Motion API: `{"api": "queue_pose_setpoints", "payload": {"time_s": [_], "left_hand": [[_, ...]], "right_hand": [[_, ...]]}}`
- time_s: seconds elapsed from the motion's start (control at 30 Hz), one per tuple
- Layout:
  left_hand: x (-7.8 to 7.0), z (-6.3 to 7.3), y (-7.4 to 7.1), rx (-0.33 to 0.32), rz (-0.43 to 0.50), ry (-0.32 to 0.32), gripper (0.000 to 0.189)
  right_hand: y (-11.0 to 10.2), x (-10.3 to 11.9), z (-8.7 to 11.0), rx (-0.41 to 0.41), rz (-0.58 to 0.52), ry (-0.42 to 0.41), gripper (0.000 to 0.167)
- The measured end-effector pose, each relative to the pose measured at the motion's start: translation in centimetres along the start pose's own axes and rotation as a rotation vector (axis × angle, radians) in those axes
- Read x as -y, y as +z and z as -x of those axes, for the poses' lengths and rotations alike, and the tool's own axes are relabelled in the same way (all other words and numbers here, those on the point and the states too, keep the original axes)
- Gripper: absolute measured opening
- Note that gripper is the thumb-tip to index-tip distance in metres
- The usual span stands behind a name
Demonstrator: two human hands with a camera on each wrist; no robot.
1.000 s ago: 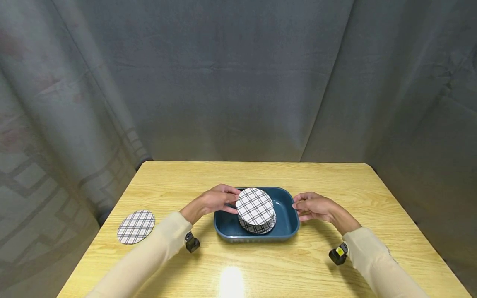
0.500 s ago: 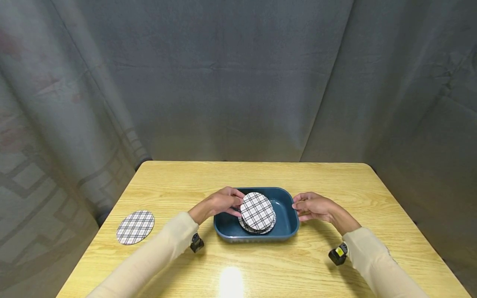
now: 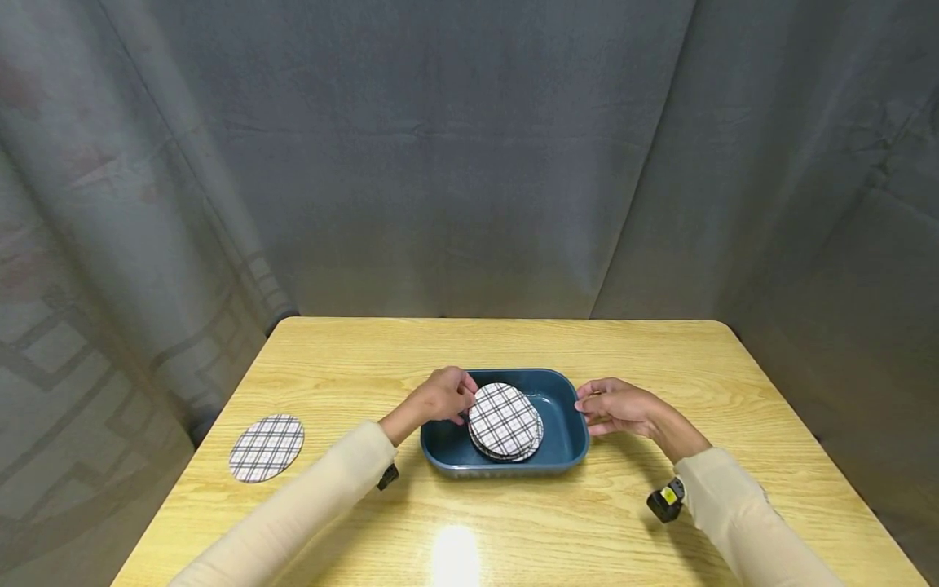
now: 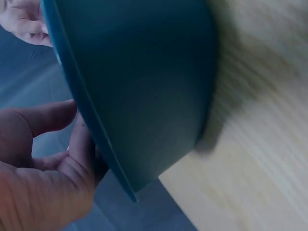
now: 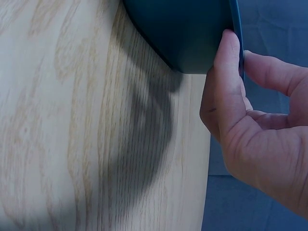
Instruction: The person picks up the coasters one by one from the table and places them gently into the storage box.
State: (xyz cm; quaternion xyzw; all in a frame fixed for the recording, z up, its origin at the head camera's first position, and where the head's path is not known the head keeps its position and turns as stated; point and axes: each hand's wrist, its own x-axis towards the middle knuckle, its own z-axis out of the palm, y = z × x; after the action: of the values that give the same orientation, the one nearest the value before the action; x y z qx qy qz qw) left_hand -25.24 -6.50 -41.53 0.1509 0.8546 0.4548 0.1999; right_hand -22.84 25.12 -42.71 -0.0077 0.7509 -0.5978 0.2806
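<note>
A teal oblong baking dish (image 3: 561,424) stands mid-table in the head view. Inside it lies a stack of round black-and-white plaid coasters (image 3: 504,420), the top one slightly off-centre to the left. My left hand (image 3: 443,393) reaches over the dish's left rim, fingertips right at the top coaster's left edge; I cannot tell whether they still grip it. In the left wrist view, the dish wall (image 4: 139,96) hides those fingertips. My right hand (image 3: 622,408) pinches the dish's right rim, its thumb (image 5: 269,70) on the inner side and fingers (image 5: 228,72) against the outside.
Another plaid coaster (image 3: 267,447) lies flat on the wooden table (image 3: 352,350) at the left. Grey curtains (image 3: 469,163) hang behind the table and along both sides.
My left hand has moved slightly right and lowered the top coaster onto the stack. Its fingers now overlap the coaster less. My right hand and the dish have stayed in place.
</note>
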Motion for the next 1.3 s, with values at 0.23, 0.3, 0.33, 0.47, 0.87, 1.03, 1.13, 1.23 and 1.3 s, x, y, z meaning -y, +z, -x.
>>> {"api": "queue_pose_setpoints", "payload": {"time_s": [0.23, 0.3, 0.33, 0.47, 0.87, 1.03, 1.13, 1.23, 1.3], "left_hand": [[-0.4, 0.8, -1.7, -0.075, -0.19, 0.108, 0.01], [-0.4, 1.2, -2.6, -0.096, -0.195, 0.125, 0.012], [-0.3, 1.4, -3.2, -0.11, -0.201, 0.138, 0.012], [0.2, 2.1, -5.5, -0.175, -0.226, 0.155, 0.014], [4.8, 5.9, -12.0, -0.203, -0.384, 0.054, 0.03], [6.5, 8.2, -14.3, -0.166, -0.386, -0.014, 0.043], [7.8, 9.4, -15.4, -0.142, -0.436, -0.06, 0.054], [9.3, 10.4, -16.1, -0.141, -0.495, -0.117, 0.067], [10.3, 10.9, -16.4, -0.148, -0.521, -0.159, 0.075]], "right_hand": [[0.0, -0.1, 0.1, 0.002, 0.0, -0.006, 0.028], [0.0, -0.1, 0.0, -0.004, 0.001, -0.002, 0.028], [0.0, -0.1, -0.1, -0.006, 0.0, 0.0, 0.028], [0.0, -0.3, -0.2, 0.003, -0.006, -0.002, 0.024], [0.1, -0.3, -0.2, 0.024, -0.013, -0.015, 0.022], [0.1, -0.3, -0.1, 0.029, -0.01, -0.024, 0.024], [0.0, -0.4, -0.1, 0.026, -0.012, -0.024, 0.022], [0.1, -0.4, -0.1, 0.023, -0.016, -0.02, 0.022], [0.1, -0.4, -0.1, 0.022, -0.016, -0.019, 0.023]]}}
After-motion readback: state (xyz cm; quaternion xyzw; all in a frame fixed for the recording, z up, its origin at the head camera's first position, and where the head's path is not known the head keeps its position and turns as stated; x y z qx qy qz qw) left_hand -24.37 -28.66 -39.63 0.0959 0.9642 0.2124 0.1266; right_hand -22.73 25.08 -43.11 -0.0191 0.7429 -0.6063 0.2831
